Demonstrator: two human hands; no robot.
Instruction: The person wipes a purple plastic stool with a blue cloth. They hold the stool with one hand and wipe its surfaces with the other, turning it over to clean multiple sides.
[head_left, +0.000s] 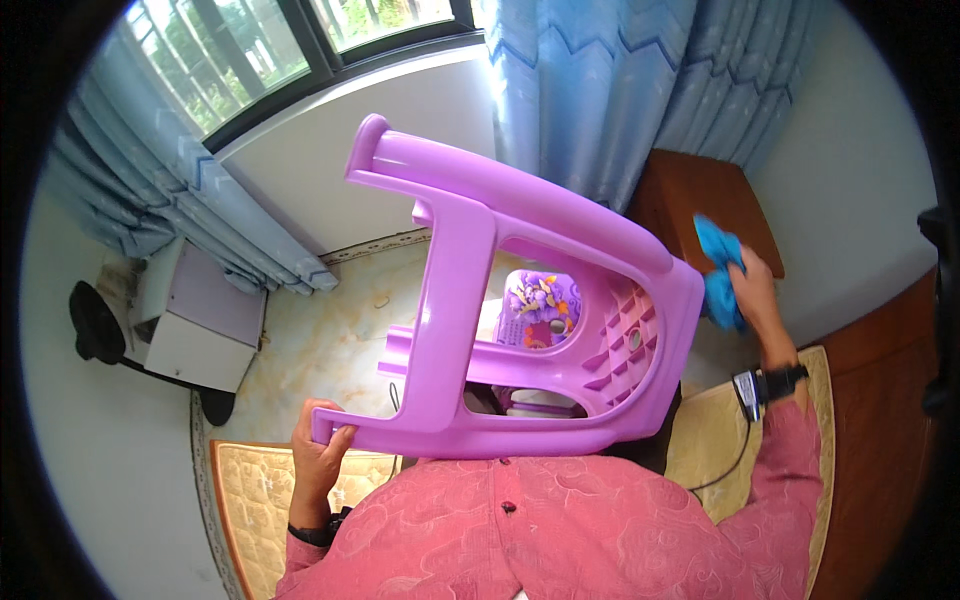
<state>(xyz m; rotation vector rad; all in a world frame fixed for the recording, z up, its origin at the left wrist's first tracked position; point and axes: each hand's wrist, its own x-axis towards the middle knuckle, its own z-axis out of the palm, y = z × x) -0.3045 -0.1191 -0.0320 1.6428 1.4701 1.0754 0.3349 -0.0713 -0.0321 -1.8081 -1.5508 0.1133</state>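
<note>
A purple plastic stool (450, 300) lies on its side across my lap, its legs pointing left and its ribbed underside partly showing. My left hand (322, 450) grips the end of its near leg, thumb on top. My right hand (750, 289) holds a bunched blue cloth (720, 274) just beyond the seat end at the right; whether the cloth touches the seat cannot be told. Through the leg opening shows another purple stool top (538, 307) with a printed flower pattern.
Ahead on the left stands a white cabinet (199, 349) beside a black lamp (97, 322). A brown wooden cabinet (705, 195) is at the back right. Blue curtains (592, 82) hang by the window. Quilted yellow mattress parts (259, 487) lie at both sides of me.
</note>
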